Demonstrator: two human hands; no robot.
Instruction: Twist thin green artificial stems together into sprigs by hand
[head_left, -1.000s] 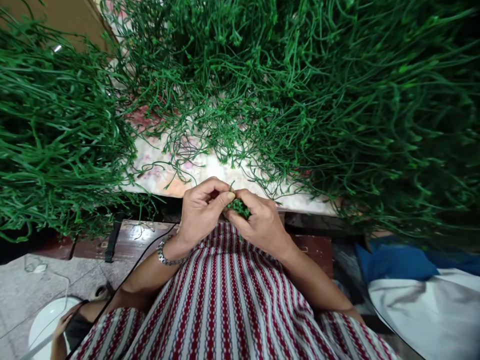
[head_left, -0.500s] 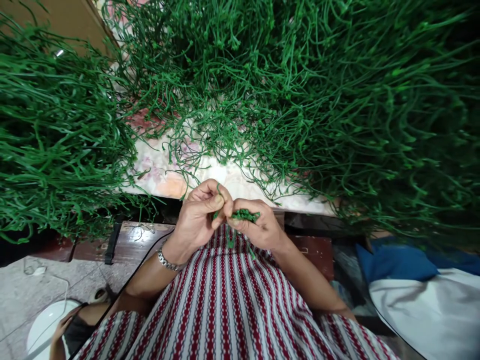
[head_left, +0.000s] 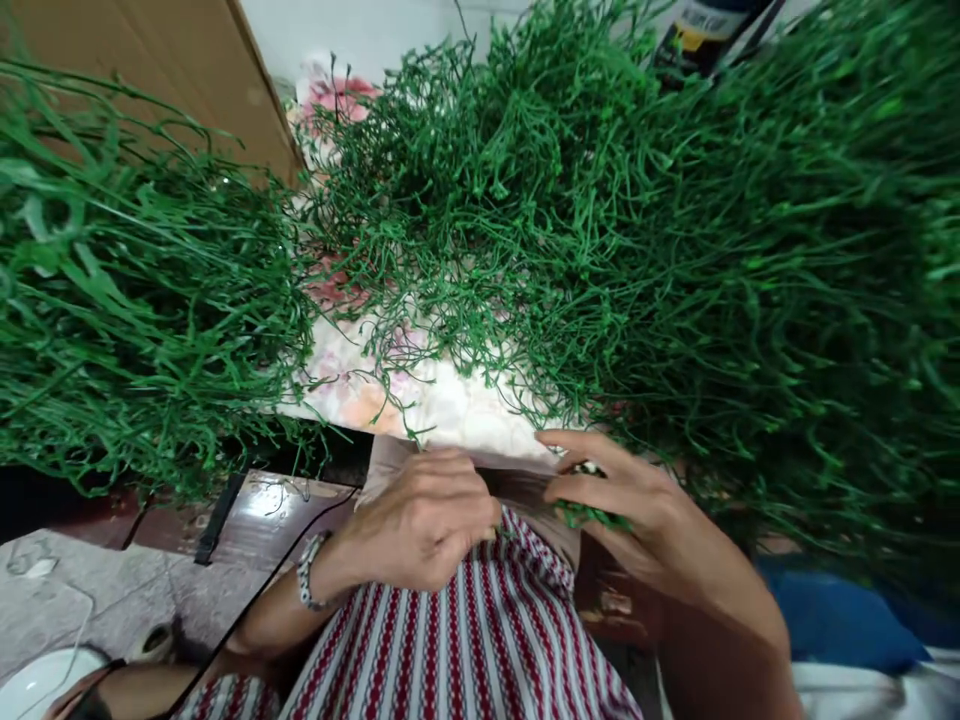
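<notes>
My left hand (head_left: 431,515), with a metal watch band (head_left: 309,570) on the wrist, is closed in front of my striped garment (head_left: 450,640). Its fingers curl inward, and what they hold, if anything, is hidden. To its right is my right hand (head_left: 637,505), near the edge of the table. The forefinger reaches out over the flowered cloth (head_left: 457,405), while a small clump of green stem pieces (head_left: 592,516) sits between the lower fingers and the thumb. Thin, branching green stems (head_left: 540,230) lie heaped just beyond both hands, with loose ones scattered on the cloth.
Another heap of green stems (head_left: 142,300) fills the left side. A cardboard box (head_left: 172,60) stands behind it, and a dark bottle (head_left: 701,40) is at the back right. A person's arm (head_left: 135,690) and a white round stool or basin (head_left: 45,680) show at lower left.
My hands, together before, are now apart. The right moved right and opened its fingers somewhat around the green pieces; the left turned over and lowered. The view tilted up, showing the wall and bottle.
</notes>
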